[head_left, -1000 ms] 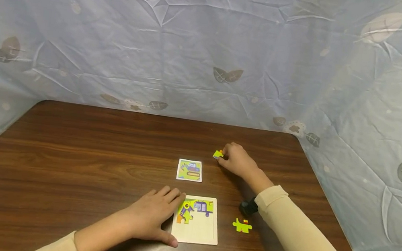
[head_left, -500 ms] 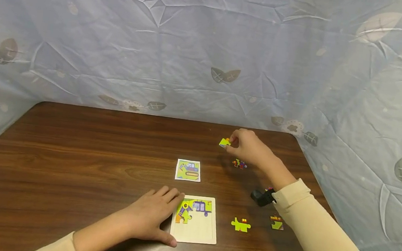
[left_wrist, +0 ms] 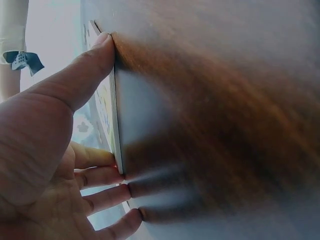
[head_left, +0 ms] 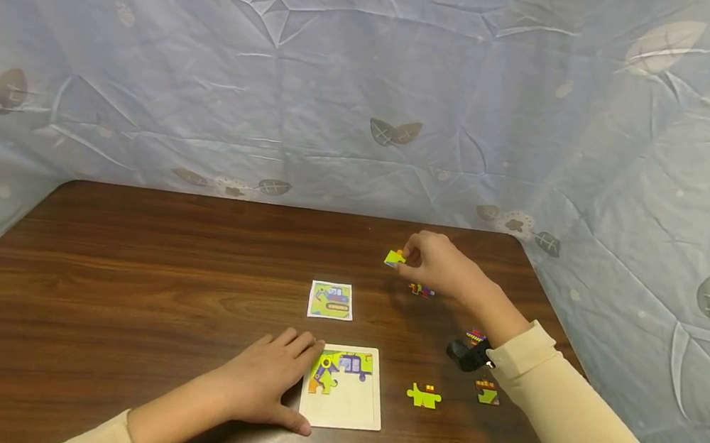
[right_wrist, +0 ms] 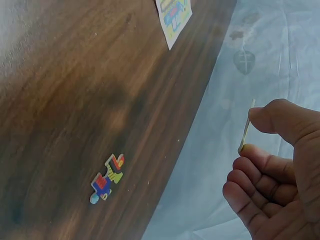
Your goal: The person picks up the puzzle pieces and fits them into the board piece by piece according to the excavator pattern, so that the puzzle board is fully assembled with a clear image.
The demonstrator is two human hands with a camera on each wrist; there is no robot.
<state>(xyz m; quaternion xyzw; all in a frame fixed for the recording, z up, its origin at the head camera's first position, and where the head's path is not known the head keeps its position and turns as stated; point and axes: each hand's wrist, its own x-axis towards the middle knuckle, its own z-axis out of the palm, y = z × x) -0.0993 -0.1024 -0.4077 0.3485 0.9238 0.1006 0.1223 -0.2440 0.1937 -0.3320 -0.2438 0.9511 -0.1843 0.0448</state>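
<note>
My right hand (head_left: 437, 261) pinches a yellow-green puzzle piece (head_left: 393, 258) between thumb and index finger, raised over the far right of the table. In the right wrist view that puzzle piece (right_wrist: 246, 125) shows edge-on. The left hand (head_left: 269, 377) lies along the left side of a square puzzle board (head_left: 346, 410), thumb at its near corner and fingertips at its far one. Several fitted pieces (head_left: 354, 365) fill the board's upper and left parts. In the left wrist view, the thumb and fingers of the left hand (left_wrist: 65, 135) touch the board's edge.
A printed picture card (head_left: 331, 300) lies beyond the board. Loose puzzle pieces sit to the right: a green one (head_left: 424, 396), a green-and-red one (head_left: 487, 392), a striped one (head_left: 475, 336) partly behind the wrist camera, and a multicoloured one (right_wrist: 106, 178). A patterned curtain (head_left: 342, 85) encloses the table.
The right hand has lifted the yellow-green puzzle piece away from the table and moved slightly right, uncovering loose pieces beneath the arm. The left hand stays at the board.
</note>
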